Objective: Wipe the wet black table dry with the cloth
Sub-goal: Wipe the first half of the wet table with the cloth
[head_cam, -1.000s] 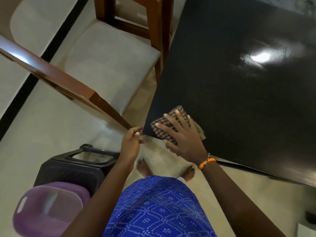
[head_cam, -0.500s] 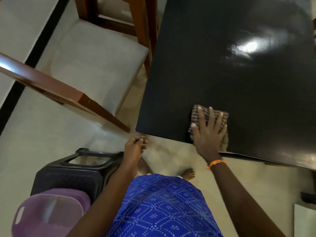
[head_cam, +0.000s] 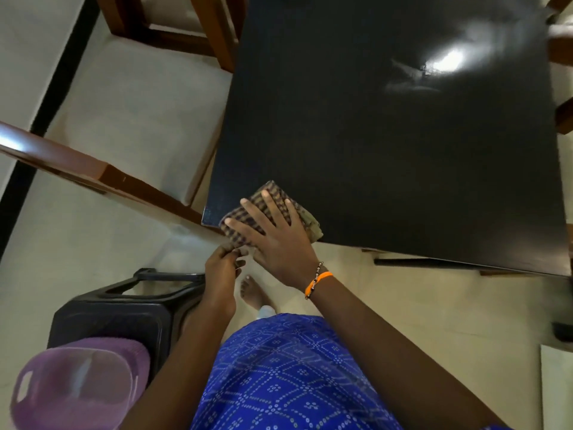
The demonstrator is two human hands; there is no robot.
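Note:
My right hand presses flat, fingers spread, on a brown checked cloth at the near-left corner of the glossy black table. Part of the cloth hangs over the near edge. My left hand sits just below that edge with its fingers curled together, the fingertips against the cloth's overhanging part; no grip on it shows. Wet streaks glint under a light reflection at the far right of the tabletop.
A wooden chair with a pale seat stands close to the table's left side. A black plastic stool and a purple basin are on the floor at my lower left. My bare foot is below the table's edge.
My right hand slid the cloth right along the near edge, then back left to the corner, where it now meets my left hand. The left hand stayed under the edge.

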